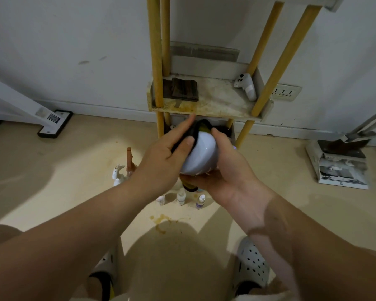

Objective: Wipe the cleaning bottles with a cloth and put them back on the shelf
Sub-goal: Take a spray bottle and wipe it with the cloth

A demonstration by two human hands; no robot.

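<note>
I hold a white bottle (201, 155) in front of me, above the floor and just before the lower tier of the shelf (204, 105). My right hand (230, 174) cups it from below and from the side, fingers (217, 135) curled round its rounded body. My left hand (161, 161) presses a dark cloth (194, 130) against the bottle's far end, the thumb clamping the cloth down while the index finger points out straight toward the shelf edge.

On the shelf's stained middle board lie a dark ridged block (183, 90) at the left and a white game controller (245, 86) at the right. Below my hands, on the floor, stand three small bottles (180, 197), and further left a white spray bottle (118, 174) just beside a brown-capped bottle (129, 157). A yellowish stain (161, 222) marks the floor nearer my shoes (251, 263).
</note>
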